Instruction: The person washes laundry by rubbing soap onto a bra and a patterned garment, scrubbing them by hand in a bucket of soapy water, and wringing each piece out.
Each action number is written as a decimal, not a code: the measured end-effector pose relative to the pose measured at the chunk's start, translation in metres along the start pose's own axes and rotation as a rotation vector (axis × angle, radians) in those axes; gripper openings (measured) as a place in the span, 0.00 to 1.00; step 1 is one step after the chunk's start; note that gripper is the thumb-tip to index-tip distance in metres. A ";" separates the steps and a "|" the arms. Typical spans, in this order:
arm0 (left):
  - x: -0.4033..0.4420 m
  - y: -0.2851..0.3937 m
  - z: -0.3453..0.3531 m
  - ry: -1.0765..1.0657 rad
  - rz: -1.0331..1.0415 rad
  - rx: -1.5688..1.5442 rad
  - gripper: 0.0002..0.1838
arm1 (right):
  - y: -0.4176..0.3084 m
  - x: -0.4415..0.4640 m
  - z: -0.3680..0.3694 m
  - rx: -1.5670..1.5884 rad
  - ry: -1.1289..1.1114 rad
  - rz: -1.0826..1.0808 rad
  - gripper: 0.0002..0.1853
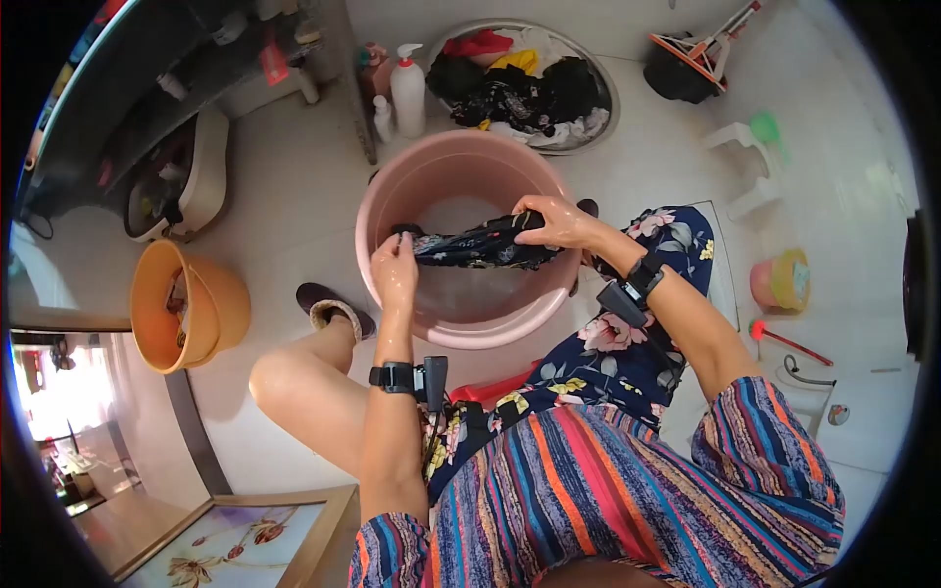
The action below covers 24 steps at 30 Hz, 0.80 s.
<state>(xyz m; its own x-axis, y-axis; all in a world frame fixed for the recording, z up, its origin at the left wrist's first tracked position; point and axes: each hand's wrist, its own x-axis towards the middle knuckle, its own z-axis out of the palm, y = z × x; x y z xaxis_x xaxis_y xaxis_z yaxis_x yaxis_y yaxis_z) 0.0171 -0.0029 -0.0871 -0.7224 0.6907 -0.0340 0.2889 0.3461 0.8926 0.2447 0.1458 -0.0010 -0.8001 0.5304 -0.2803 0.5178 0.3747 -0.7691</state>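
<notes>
Two grips on the dark patterned cloth (480, 245). How do you work it well?

Left to right: my left fingers (392, 249) pinch the near-left end, clenched on the fabric. Cloth is strung across the pink tub (466, 336), above the water. My right fingers (537, 203) grasp the other end, bunched. I'd match tension both sides, elbows loose, stay inside the rim so drips land in the tub. Wet fabric likely slips, so take a full fold, not an edge.

Counts?

Left to right: one orange bucket (225, 316), possibly two nested, can't tell. Two white bottles, small (382, 120) and pump-top (409, 96). One pink tub, one cloth in hand. One metal basin (610, 98) heaped with laundry; pieces overlap, no reliable count. One white stool (742, 137), far right. Fingers: two sets, both loaded, neither released.
</notes>
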 end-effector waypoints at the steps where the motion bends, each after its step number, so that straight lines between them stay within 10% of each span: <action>1: -0.001 0.010 -0.006 0.036 0.120 0.176 0.13 | 0.008 -0.006 -0.005 -0.003 0.009 0.003 0.25; 8: 0.005 0.079 -0.053 0.072 -0.131 -0.691 0.12 | -0.001 -0.020 -0.017 -0.288 0.128 -0.006 0.21; 13: 0.015 0.074 -0.072 0.127 -0.137 -0.983 0.11 | -0.025 -0.029 -0.030 0.506 0.223 0.079 0.18; 17: 0.009 0.077 -0.059 -0.070 -0.117 -0.915 0.13 | -0.087 -0.038 -0.039 1.198 0.224 0.043 0.15; 24: -0.046 0.093 -0.011 -0.744 0.221 -0.300 0.32 | -0.067 0.004 0.004 1.503 0.188 0.178 0.11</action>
<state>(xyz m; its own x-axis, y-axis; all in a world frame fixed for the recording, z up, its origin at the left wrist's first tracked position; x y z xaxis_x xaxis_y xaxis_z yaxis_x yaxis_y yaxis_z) 0.0700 -0.0096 0.0023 -0.0344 0.9987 -0.0383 0.1199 0.0422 0.9919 0.2056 0.1192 0.0473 -0.6536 0.6133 -0.4433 -0.2708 -0.7366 -0.6198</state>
